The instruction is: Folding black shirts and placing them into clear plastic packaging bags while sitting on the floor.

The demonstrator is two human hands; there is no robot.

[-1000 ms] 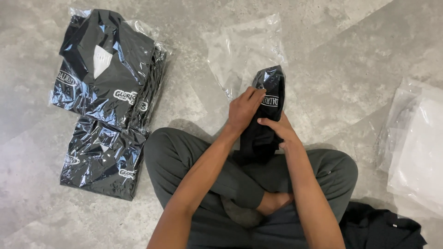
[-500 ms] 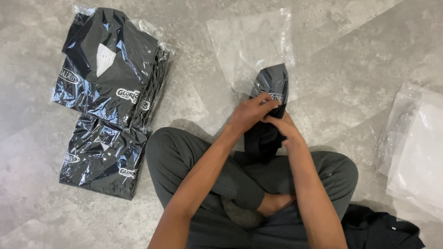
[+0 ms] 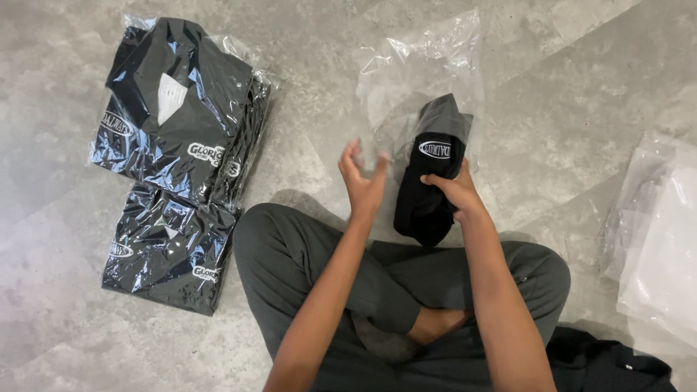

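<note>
1. Folded dark garment [image 3: 430, 174] gripped by right hand [image 3: 454, 192], fingers closed around its lower half, just above the crossed legs [image 3: 406, 283]. Upper end w/ white oval logo patch already pushed into mouth of clear plastic bag [image 3: 421, 80], which lies on grey stone-look floor [image 3: 552, 109].
2. Left hand [image 3: 363, 181] open, fingers spread and slightly curled, holding nothing; hovering just beside the garment and near the bag edge, maybe touching the film, hard to confirm.
3. Done so far, as judged: two stacks of bagged dark shirts [image 3: 178, 167] lying at left, one pack overlapping the other, well apart from the hands. Current piece only partly in its bag, approx. top third inside.
4. Left to do, as judged: rest of garment not yet in, bag mouth not closed. Pile of empty clear bags [image 3: 657, 239] at right edge, and dark loose cloth [image 3: 610, 363] at bottom right corner, probably more pieces waiting.
5. Hidden / unclear: number of packs in each stack not countable; bag opening edges almost invisible against floor; loose cloth and bag pile cut off by frame; one foot mostly covered by the forearms.
</note>
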